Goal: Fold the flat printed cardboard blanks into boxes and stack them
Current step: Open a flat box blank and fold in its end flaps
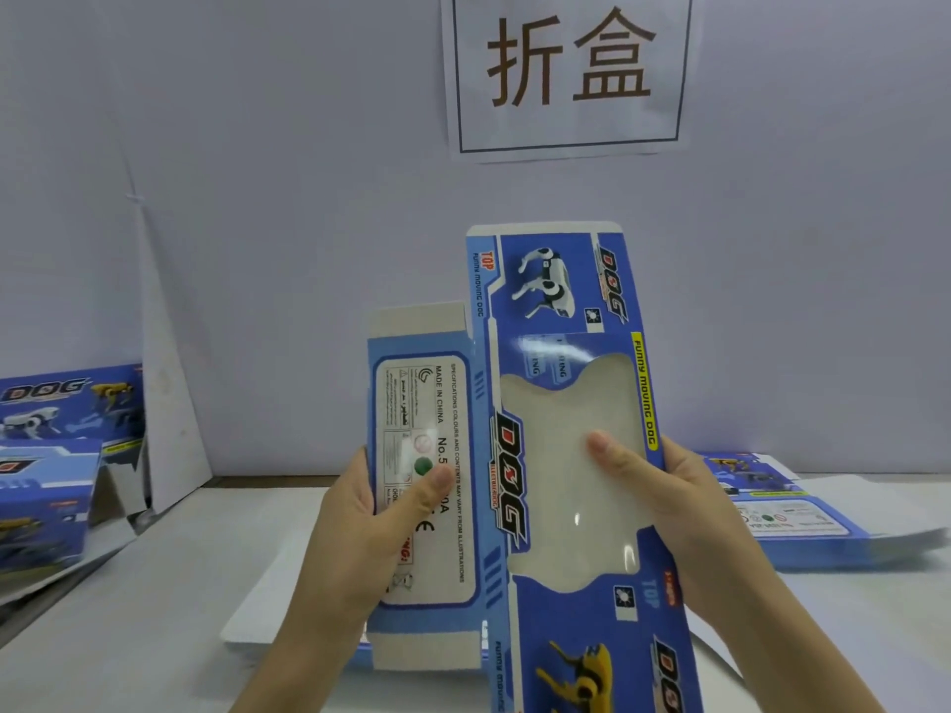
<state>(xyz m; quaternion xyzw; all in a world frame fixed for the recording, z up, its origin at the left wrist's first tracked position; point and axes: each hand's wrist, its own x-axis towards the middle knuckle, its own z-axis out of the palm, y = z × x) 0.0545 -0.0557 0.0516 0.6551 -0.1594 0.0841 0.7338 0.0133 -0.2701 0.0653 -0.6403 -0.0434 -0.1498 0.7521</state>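
I hold a flat blue printed cardboard blank (pixel 556 311) upright in front of me, with "DOG" lettering and a clear plastic window in its wide panel. My left hand (pixel 370 512) grips the narrow white-label side panel, thumb across its front. My right hand (pixel 664 486) grips the right edge of the window panel, thumb pressed on the clear film. A pile of flat blanks (pixel 813 527) lies on the table to the right. Folded blue boxes (pixel 56 455) stand at the left.
A white table (pixel 170 584) spreads below the blank, with a white sheet (pixel 273 620) lying under my hands. The wall behind carries a paper sign (pixel 568 69) with two large characters. A white card (pixel 170 403) leans against the wall at the left.
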